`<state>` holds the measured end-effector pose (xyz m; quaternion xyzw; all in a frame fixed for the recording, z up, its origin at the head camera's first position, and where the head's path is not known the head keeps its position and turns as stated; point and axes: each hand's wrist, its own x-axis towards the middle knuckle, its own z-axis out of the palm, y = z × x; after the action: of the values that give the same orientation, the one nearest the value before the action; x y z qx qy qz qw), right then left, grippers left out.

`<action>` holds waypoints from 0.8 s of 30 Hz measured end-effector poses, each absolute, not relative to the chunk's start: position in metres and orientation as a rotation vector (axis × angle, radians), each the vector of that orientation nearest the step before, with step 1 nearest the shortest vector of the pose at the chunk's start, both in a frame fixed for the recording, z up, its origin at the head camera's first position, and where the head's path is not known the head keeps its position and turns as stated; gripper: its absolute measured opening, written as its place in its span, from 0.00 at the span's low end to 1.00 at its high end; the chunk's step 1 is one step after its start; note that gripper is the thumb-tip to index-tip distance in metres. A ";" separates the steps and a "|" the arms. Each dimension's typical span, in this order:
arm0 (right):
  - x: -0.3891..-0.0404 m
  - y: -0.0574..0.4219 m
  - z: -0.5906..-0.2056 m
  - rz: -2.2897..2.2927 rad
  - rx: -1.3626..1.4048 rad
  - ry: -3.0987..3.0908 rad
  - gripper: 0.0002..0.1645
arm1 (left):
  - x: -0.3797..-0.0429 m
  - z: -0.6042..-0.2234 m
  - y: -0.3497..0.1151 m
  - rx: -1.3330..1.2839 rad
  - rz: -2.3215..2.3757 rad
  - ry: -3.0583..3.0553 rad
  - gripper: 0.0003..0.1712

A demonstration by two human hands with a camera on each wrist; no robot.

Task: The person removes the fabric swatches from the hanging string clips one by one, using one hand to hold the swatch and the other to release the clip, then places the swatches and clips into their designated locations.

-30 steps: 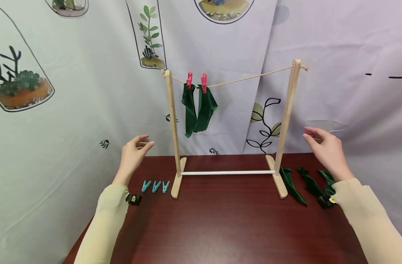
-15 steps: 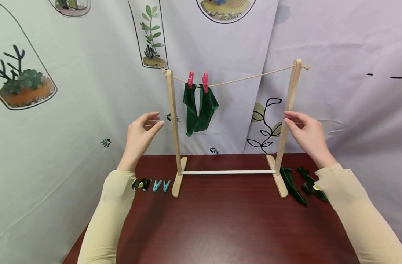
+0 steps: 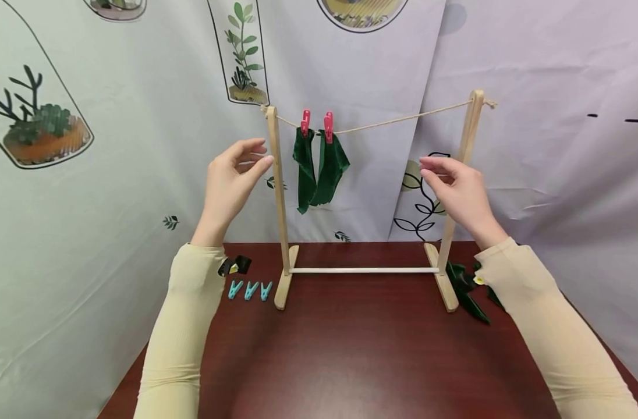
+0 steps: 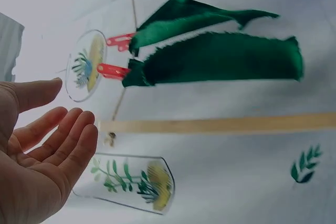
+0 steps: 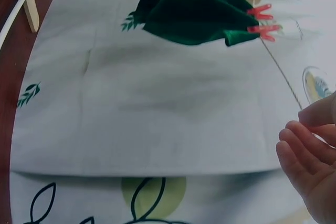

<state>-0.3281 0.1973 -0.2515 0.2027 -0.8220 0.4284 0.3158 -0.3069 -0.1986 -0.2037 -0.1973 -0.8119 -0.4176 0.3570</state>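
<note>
My left hand is raised just left of the wooden stand's left post, fingers loosely bent and holding nothing. The left wrist view shows a gap between its fingertips and that post. In front of the right post, my right hand hangs in the air below the rope, thumb and fingers apart from any object. Two dark green cloth pieces, one on the left and one on the right, dangle from the rope's left part. A red clothespin clips each one.
Three light blue clothespins lie in a row on the dark red table, left of the stand. Several green cloth strips lie by its right foot, partly hidden by my right sleeve. A white rod joins the stand's feet.
Both hands have risen and moved inward: the left toward the left post, the right leftward past the right post. The hanging cloths and clothespins stay as they were.
</note>
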 end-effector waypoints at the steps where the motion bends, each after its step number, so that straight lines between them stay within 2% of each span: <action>1: -0.328 0.195 -0.250 1.127 0.547 -2.165 0.19 | -0.307 -0.201 -0.196 -0.521 -1.080 -2.094 0.24; 13: -0.330 0.159 -0.238 1.178 0.680 -2.194 0.19 | -0.324 -0.181 -0.162 -0.642 -1.088 -2.191 0.22; 24: -0.340 0.139 -0.235 1.153 0.718 -2.243 0.19 | -0.347 -0.168 -0.136 -0.635 -1.001 -2.339 0.24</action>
<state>-0.3402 0.1389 -0.2349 0.2646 -0.8267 0.4249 0.2570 -0.3465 -0.1356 -0.1676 -0.2342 -0.8621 -0.3688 0.2568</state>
